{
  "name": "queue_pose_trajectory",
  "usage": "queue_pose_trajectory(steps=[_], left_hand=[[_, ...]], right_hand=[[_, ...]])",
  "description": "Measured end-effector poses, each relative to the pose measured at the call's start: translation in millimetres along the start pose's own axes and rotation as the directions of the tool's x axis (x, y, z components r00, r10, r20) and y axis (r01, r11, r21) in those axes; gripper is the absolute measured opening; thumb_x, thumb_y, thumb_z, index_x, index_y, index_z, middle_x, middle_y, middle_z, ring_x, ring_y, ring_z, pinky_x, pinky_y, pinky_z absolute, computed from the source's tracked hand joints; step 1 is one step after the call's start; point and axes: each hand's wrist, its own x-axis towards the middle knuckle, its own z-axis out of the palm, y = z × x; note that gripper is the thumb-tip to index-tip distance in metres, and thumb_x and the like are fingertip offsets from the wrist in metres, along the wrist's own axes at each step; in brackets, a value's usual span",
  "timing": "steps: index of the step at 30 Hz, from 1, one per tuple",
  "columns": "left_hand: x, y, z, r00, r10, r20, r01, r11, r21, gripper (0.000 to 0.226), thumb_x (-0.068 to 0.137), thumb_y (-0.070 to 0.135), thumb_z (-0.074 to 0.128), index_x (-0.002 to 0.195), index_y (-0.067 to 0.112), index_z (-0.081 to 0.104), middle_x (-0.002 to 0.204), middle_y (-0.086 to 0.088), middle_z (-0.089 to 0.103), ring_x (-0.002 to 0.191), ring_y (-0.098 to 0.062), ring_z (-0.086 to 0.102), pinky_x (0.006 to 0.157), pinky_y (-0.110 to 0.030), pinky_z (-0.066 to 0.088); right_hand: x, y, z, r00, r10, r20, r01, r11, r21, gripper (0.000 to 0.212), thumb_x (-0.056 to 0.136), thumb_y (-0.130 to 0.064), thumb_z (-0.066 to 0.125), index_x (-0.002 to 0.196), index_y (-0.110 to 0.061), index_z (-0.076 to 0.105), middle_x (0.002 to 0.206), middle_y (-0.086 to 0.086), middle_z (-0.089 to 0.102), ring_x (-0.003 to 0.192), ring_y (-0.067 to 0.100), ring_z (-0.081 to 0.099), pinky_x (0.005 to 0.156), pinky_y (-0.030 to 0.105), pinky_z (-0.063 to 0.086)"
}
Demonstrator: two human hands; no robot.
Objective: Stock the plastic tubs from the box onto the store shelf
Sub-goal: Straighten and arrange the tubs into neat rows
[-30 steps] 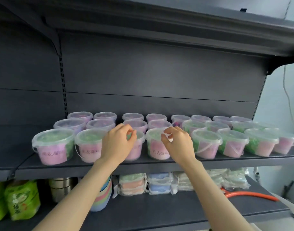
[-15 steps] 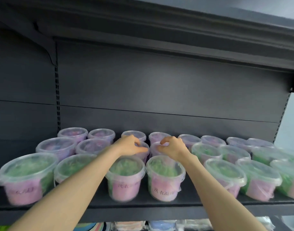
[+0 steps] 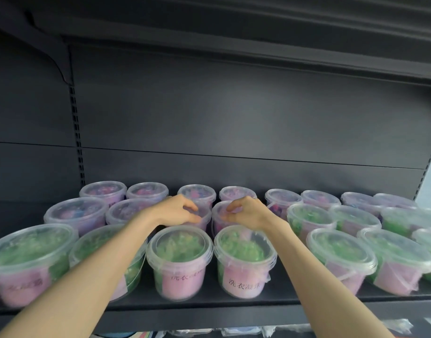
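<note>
In the head view, both of your arms reach over the front-row tubs point(image 3: 179, 262) to the middle row of the shelf point(image 3: 209, 313). Your left hand point(image 3: 175, 212) sits on the left middle-row tub point(image 3: 205, 219), fingers curled over its lid and thumb low on the near side. Your right hand point(image 3: 246, 212) mirrors it on the right middle-row tub point(image 3: 218, 220), thumb and forefinger drawn in narrow at the lid's left edge. I cannot tell whether either hand actually grips or only touches.

Each tub lies directly under its own hand, upright with its long axis vertical, so neither hand needs to cross over. The back row point(image 3: 196, 195) stands just behind them and the front lids sit under your forearms. Any shift likely has to go straight back or lift clear. The box is out of sight.
</note>
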Motion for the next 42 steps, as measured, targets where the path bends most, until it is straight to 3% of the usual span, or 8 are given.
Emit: queue_pose_trajectory(steps=[7, 11, 14, 18, 21, 27, 31, 42], left_hand=[[3, -2, 3, 1.0, -0.003, 0.012, 0.003, 1.0, -0.007, 0.043, 0.083, 0.038, 0.065, 0.122, 0.021, 0.059, 0.115, 0.01, 0.058, 0.107, -0.01, 0.054, 0.097, -0.026, 0.041], [22, -4, -1, 0.993, 0.013, -0.118, -0.011, 1.0, 0.018, 0.024, 0.085, 0.046, 0.06, 0.092, 0.024, 0.069, 0.102, 0.003, 0.069, 0.091, -0.015, 0.058, 0.084, -0.028, 0.045], [45, -4, -2, 0.982, 0.012, -0.19, 0.007, 0.995, 0.099, 0.032, 0.088, 0.043, 0.057, 0.112, 0.023, 0.065, 0.122, -0.001, 0.062, 0.108, -0.02, 0.056, 0.094, -0.032, 0.042], [73, -6, 1, 0.998, 0.008, -0.067, 0.007, 0.976, 0.219, 0.043, 0.092, 0.044, 0.048, 0.132, 0.027, 0.051, 0.141, 0.001, 0.048, 0.127, -0.024, 0.045, 0.104, -0.039, 0.036], [83, -12, 1, 0.999, -0.015, -0.036, 0.024, 0.964, 0.266, 0.036, 0.092, 0.049, 0.042, 0.116, 0.03, 0.061, 0.128, 0.004, 0.058, 0.118, -0.026, 0.052, 0.098, -0.041, 0.042], [86, -19, -3, 0.992, -0.034, -0.119, 0.063, 0.965, 0.253, 0.034, 0.084, 0.059, 0.051, 0.104, 0.035, 0.065, 0.12, 0.003, 0.062, 0.114, -0.024, 0.052, 0.092, -0.034, 0.043], [87, -22, -5, 0.97, -0.066, -0.234, 0.122, 0.965, 0.234, 0.034, 0.076, 0.063, 0.059, 0.087, 0.032, 0.065, 0.11, -0.002, 0.063, 0.094, -0.024, 0.057, 0.076, -0.031, 0.042], [94, -19, -6, 0.952, -0.109, -0.284, 0.186, 0.948, 0.258, 0.037, 0.078, 0.056, 0.063, 0.099, 0.027, 0.069, 0.118, -0.008, 0.061, 0.106, -0.031, 0.055, 0.078, -0.031, 0.039]], right_hand=[[0, 0, -2, 0.998, -0.025, 0.059, 0.028, 0.999, -0.04, 0.031, 0.087, -0.045, 0.059, 0.103, -0.022, 0.071, 0.113, 0.002, 0.068, 0.113, 0.026, 0.055, 0.101, 0.037, 0.041], [13, 1, -4, 0.999, 0.044, -0.032, -0.045, 0.999, -0.031, 0.038, 0.087, -0.051, 0.054, 0.103, -0.02, 0.068, 0.113, 0.003, 0.064, 0.107, 0.026, 0.052, 0.087, 0.031, 0.044], [35, 5, -8, 0.996, 0.078, -0.043, -0.084, 0.986, -0.145, 0.039, 0.09, -0.048, 0.049, 0.116, -0.022, 0.06, 0.123, 0.007, 0.058, 0.12, 0.035, 0.044, 0.097, 0.037, 0.038], [61, 12, -12, 0.992, 0.124, 0.018, -0.119, 0.975, -0.189, 0.034, 0.093, -0.043, 0.042, 0.117, -0.025, 0.057, 0.128, 0.01, 0.056, 0.125, 0.037, 0.043, 0.106, 0.044, 0.034], [71, 11, -12, 0.985, 0.147, 0.089, -0.129, 0.976, -0.178, 0.044, 0.096, -0.042, 0.038, 0.135, -0.027, 0.051, 0.139, 0.008, 0.051, 0.128, 0.033, 0.044, 0.107, 0.039, 0.036], [75, -1, -7, 0.992, 0.089, 0.085, -0.075, 0.985, -0.156, 0.037, 0.091, -0.039, 0.044, 0.121, -0.026, 0.062, 0.126, 0.011, 0.059, 0.115, 0.033, 0.055, 0.095, 0.035, 0.042], [80, -7, -2, 0.995, 0.086, 0.057, -0.078, 0.989, -0.128, 0.033, 0.092, -0.037, 0.047, 0.118, -0.025, 0.064, 0.123, 0.013, 0.059, 0.113, 0.035, 0.053, 0.096, 0.038, 0.046], [87, -8, 0, 0.993, 0.121, 0.005, -0.118, 0.972, -0.202, 0.03, 0.091, -0.035, 0.052, 0.116, -0.029, 0.066, 0.124, 0.009, 0.059, 0.112, 0.035, 0.054, 0.097, 0.039, 0.047]])
